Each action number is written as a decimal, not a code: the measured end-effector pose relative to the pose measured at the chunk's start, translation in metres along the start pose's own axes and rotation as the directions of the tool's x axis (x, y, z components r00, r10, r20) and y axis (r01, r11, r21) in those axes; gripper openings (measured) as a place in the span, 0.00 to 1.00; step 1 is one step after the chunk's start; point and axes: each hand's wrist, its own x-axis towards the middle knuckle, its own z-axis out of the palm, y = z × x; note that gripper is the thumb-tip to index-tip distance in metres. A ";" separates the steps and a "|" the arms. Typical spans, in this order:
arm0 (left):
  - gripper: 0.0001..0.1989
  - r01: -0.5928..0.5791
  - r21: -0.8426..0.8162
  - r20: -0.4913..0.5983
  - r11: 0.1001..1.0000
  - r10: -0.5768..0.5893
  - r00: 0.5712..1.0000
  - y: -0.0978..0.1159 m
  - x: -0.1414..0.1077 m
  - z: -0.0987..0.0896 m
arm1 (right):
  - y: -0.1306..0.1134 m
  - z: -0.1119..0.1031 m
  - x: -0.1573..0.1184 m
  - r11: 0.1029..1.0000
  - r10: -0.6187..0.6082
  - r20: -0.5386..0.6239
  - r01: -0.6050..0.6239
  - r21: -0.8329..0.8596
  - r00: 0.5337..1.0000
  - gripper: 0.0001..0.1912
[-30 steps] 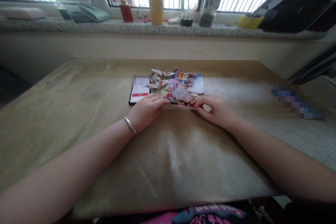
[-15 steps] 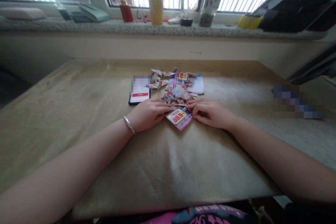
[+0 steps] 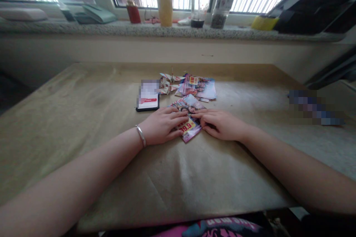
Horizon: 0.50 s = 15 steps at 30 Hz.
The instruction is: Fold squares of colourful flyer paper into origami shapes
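A small folded sheet of printed leaflet paper (image 3: 189, 100) lies diamond-wise on the table, with a yellow-and-red price label on its near part. My left hand (image 3: 164, 124) rests flat across its left side, fingers stretched out over the paper and partly covering the label. At the right edge, my right hand (image 3: 222, 124) has its index finger laid on the paper; the other fingers are curled, with the thumb side gripping the edge. Just beyond lies a stack of printed leaflets (image 3: 204, 87). Folded paper cranes (image 3: 169, 87) stand left of that stack.
A phone (image 3: 148, 102) with a lit screen lies left of the cranes. A blurred flat item (image 3: 314, 107) is at the table's right. Bottles and a red container (image 3: 134, 12) line the stone windowsill (image 3: 111, 29). A cloth covers the table (image 3: 139, 189).
The far part of the folded paper now lies flatter and the sheet has shifted slightly nearer. My left hand has slid right, spreading flat over it; my right hand has moved slightly nearer.
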 end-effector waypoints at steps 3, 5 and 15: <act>0.24 0.032 0.024 -0.001 0.999 -0.032 0.999 0.002 0.001 0.001 | 0.000 -0.001 -0.001 1.000 0.004 0.011 -0.003 -0.024 1.000 0.05; 0.23 0.050 0.026 -0.015 0.998 -0.050 0.999 0.002 0.001 0.000 | 0.001 -0.002 -0.002 0.999 0.014 0.023 -0.013 -0.041 1.000 0.03; 0.15 0.216 0.112 -0.063 0.970 -0.210 0.976 0.002 0.001 -0.005 | 0.009 -0.014 -0.008 0.958 0.106 0.003 -0.101 -0.269 0.994 0.09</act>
